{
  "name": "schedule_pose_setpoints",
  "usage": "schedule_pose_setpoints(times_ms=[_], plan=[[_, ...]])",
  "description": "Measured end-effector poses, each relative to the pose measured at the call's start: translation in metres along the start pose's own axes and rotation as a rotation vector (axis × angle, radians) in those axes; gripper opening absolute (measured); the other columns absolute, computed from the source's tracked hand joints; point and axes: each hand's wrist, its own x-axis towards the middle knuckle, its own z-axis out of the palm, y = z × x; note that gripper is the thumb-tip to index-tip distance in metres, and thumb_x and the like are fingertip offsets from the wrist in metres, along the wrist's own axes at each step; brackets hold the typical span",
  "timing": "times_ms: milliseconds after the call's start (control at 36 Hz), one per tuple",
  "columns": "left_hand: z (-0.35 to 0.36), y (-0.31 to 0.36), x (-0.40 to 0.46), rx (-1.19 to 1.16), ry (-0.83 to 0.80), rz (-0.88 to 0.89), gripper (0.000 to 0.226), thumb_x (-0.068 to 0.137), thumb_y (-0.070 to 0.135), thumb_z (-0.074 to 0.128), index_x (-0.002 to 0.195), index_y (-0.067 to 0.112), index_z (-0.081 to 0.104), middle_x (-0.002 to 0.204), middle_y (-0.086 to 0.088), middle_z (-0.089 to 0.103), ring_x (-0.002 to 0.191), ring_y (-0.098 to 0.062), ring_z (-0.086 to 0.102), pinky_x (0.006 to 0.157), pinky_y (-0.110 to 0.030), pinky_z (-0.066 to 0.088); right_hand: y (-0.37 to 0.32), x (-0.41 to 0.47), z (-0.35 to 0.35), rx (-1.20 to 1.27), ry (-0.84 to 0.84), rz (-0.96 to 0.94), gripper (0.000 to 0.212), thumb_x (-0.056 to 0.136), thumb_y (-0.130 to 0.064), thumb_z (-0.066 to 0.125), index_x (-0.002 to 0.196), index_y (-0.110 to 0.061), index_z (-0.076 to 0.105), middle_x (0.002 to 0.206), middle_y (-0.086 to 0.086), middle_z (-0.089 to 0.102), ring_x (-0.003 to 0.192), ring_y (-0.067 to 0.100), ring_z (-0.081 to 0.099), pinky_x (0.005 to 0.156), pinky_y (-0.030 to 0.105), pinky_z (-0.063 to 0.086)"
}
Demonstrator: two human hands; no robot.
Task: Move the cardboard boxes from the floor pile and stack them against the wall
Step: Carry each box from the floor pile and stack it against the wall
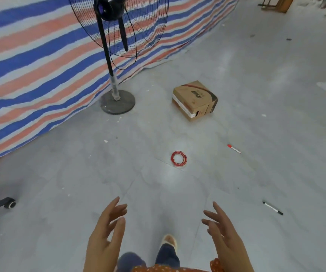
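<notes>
One brown cardboard box with red and black print sits alone on the grey tiled floor, right of the fan's base. My left hand and my right hand are both raised low in the view, well short of the box, palms facing each other, fingers straight and spread. Neither hand holds anything. A striped red, white and blue tarp hangs along the left side.
A black pedestal fan stands by the tarp. A red wire coil, a red-capped marker and a black marker lie on the floor. A chair's wheeled leg shows at left. My foot is between my hands.
</notes>
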Motion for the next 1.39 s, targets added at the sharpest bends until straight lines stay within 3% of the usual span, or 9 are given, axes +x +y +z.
schedule_pose_setpoints(times_ms=[83, 194, 444, 556, 806, 944, 1167, 1306, 1389], plan=[[0.021, 0.007, 0.044, -0.004, -0.013, -0.025, 0.029, 0.090, 0.044, 0.055, 0.106, 0.067, 0.051, 0.108, 0.027, 0.064, 0.102, 0.005, 0.061, 0.085, -0.004, 0.044, -0.008, 0.049, -0.001, -0.066, -0.067, -0.024, 0.059, 0.092, -0.019, 0.055, 0.110, -0.074, 0.043, 0.106, -0.034, 0.062, 0.096, -0.008, 0.061, 0.087, 0.016, 0.049], [0.036, 0.006, 0.103, -0.007, 0.003, -0.052, 0.037, 0.077, 0.040, 0.054, 0.102, 0.067, 0.055, 0.106, 0.023, 0.067, 0.099, 0.002, 0.063, 0.083, -0.006, 0.047, -0.022, 0.114, -0.005, -0.095, -0.057, 0.014, 0.078, 0.092, -0.006, 0.054, 0.098, -0.082, 0.039, 0.103, -0.039, 0.060, 0.093, -0.007, 0.063, 0.075, 0.003, 0.045], [0.072, 0.006, 0.304, 0.024, -0.111, -0.044, 0.031, 0.084, 0.048, 0.057, 0.099, 0.074, 0.051, 0.104, 0.030, 0.064, 0.099, 0.005, 0.061, 0.080, -0.002, 0.044, -0.065, 0.280, 0.046, -0.038, 0.016, 0.044, 0.075, 0.093, -0.009, 0.054, 0.100, -0.082, 0.037, 0.106, -0.040, 0.057, 0.095, -0.010, 0.061, 0.074, 0.002, 0.044], [0.074, 0.021, 0.426, 0.085, -0.108, 0.016, 0.047, 0.060, 0.094, 0.037, 0.104, 0.079, 0.040, 0.106, 0.046, 0.055, 0.101, 0.018, 0.054, 0.077, 0.005, 0.038, -0.102, 0.366, 0.088, 0.029, 0.103, 0.035, 0.056, 0.093, -0.013, 0.054, 0.119, -0.062, 0.046, 0.107, -0.028, 0.064, 0.096, -0.010, 0.060, 0.074, 0.006, 0.046], [0.097, 0.056, 0.609, 0.103, -0.338, -0.002, 0.054, 0.092, 0.025, 0.058, 0.094, 0.078, 0.049, 0.099, 0.036, 0.063, 0.096, 0.013, 0.059, 0.078, 0.001, 0.041, -0.195, 0.501, 0.138, 0.146, 0.217, 0.103, 0.068, 0.091, -0.003, 0.056, 0.102, -0.069, 0.051, 0.105, -0.021, 0.065, 0.086, -0.016, 0.059, 0.080, 0.007, 0.047], [0.131, 0.064, 0.688, 0.111, -0.384, 0.000, 0.039, 0.061, 0.085, 0.051, 0.098, 0.076, 0.049, 0.105, 0.034, 0.062, 0.101, 0.010, 0.059, 0.081, -0.001, 0.043, -0.207, 0.567, 0.143, 0.095, 0.273, 0.192, 0.050, 0.092, -0.004, 0.053, 0.120, -0.045, 0.050, 0.114, -0.006, 0.063, 0.082, -0.007, 0.062, 0.065, 0.001, 0.043], [0.217, 0.068, 0.834, 0.139, -0.456, -0.035, 0.028, 0.078, 0.058, 0.051, 0.098, 0.077, 0.048, 0.108, 0.032, 0.061, 0.102, 0.010, 0.058, 0.079, -0.001, 0.042, -0.229, 0.724, 0.127, 0.101, 0.302, 0.253, 0.038, 0.094, -0.020, 0.052, 0.122, -0.042, 0.038, 0.120, -0.005, 0.056, 0.086, -0.002, 0.062, 0.075, 0.002, 0.045], [0.294, 0.069, 0.926, 0.127, -0.518, -0.054, 0.042, 0.093, 0.018, 0.053, 0.105, 0.057, 0.061, 0.105, 0.023, 0.066, 0.101, 0.005, 0.059, 0.080, -0.002, 0.043, -0.251, 0.820, 0.085, 0.095, 0.404, 0.280, 0.072, 0.064, -0.086, 0.042, 0.123, -0.045, 0.034, 0.125, -0.006, 0.056, 0.106, 0.016, 0.059, 0.094, 0.027, 0.043], [0.338, 0.077, 0.976, 0.163, -0.625, -0.088, 0.035, 0.094, 0.009, 0.051, 0.114, 0.038, 0.056, 0.103, 0.013, 0.068, 0.102, 0.003, 0.059, 0.077, -0.001, 0.043, -0.257, 0.859, 0.059, 0.066, 0.437, 0.333, 0.041, 0.093, -0.041, 0.048, 0.130, -0.040, 0.032, 0.131, -0.001, 0.055, 0.108, 0.017, 0.058, 0.090, 0.024, 0.042]])
